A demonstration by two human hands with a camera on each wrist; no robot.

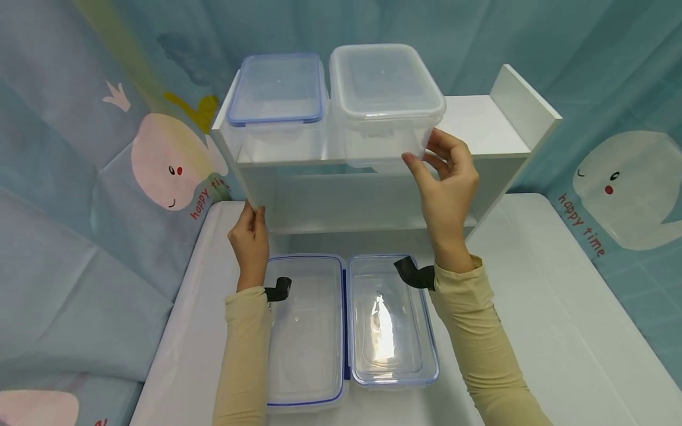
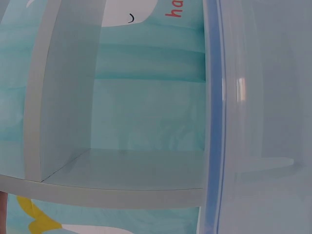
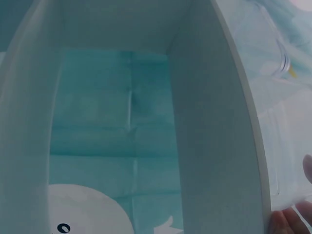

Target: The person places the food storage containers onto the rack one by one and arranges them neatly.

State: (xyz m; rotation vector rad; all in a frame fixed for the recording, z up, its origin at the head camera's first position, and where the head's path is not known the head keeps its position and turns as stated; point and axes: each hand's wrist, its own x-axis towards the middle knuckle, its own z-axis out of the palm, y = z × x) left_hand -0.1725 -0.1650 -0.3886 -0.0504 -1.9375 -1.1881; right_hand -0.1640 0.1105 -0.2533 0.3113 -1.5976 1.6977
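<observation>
A clear plastic food container with a whitish lid [image 1: 386, 83] stands on top of the white shelf [image 1: 474, 121], its front reaching slightly past the shelf's front edge. My right hand [image 1: 446, 177] holds this container by its lower right front corner, thumb in front and fingers at the side. In the right wrist view, its fingertips [image 3: 292, 222] show at the container's bottom edge. My left hand [image 1: 251, 239] grips the front edge of the shelf's left side panel. To the left of the held container stands another clear container with a blue-edged lid [image 1: 279, 89].
On the white table [image 1: 538, 331], below the shelf, lie a larger blue-rimmed clear box [image 1: 306, 331] and a smaller one [image 1: 367, 331] side by side. The shelf's right end panel [image 1: 524, 103] rises above its top board. Patterned blue curtains [image 1: 613, 53] surround the table.
</observation>
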